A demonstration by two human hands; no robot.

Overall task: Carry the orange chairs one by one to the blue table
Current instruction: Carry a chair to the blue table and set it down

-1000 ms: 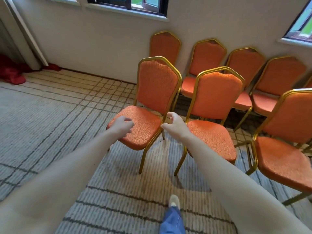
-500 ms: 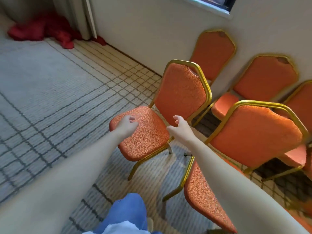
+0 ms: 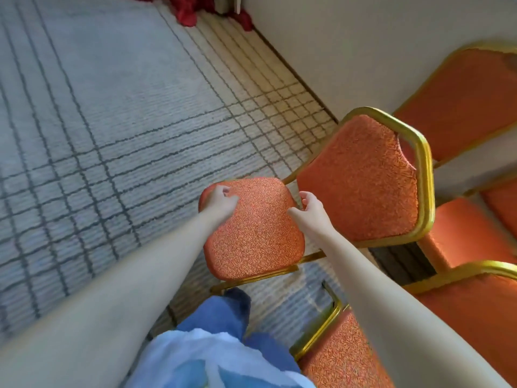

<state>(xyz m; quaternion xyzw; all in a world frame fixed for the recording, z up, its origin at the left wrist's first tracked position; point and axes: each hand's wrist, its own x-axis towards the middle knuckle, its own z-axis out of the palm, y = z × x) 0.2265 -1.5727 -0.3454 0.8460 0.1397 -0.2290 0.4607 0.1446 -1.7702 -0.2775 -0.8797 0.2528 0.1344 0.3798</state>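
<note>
The nearest orange chair (image 3: 251, 233), gold-framed, stands in the middle of the head view with its backrest to the right. My left hand (image 3: 221, 198) curls over the far left corner of its seat. At the seat's rear edge my right hand (image 3: 309, 210) grips where the seat meets the backrest, thumb on the cushion and fingers hooked into the gap. Whether the chair's legs touch the floor is hidden by the seat. The blue table is out of view.
A second orange chair (image 3: 344, 357) stands close at the lower right, beside my leg. More orange chairs (image 3: 461, 102) line the white wall (image 3: 349, 46) on the right. Patterned carpet (image 3: 98, 135) stretches to the left. Red cloth (image 3: 187, 15) lies at the top.
I have stepped closer and my view has tipped down over the chair. Both hands stay at the seat, the left on its corner, the right sliding to the rear edge.
</note>
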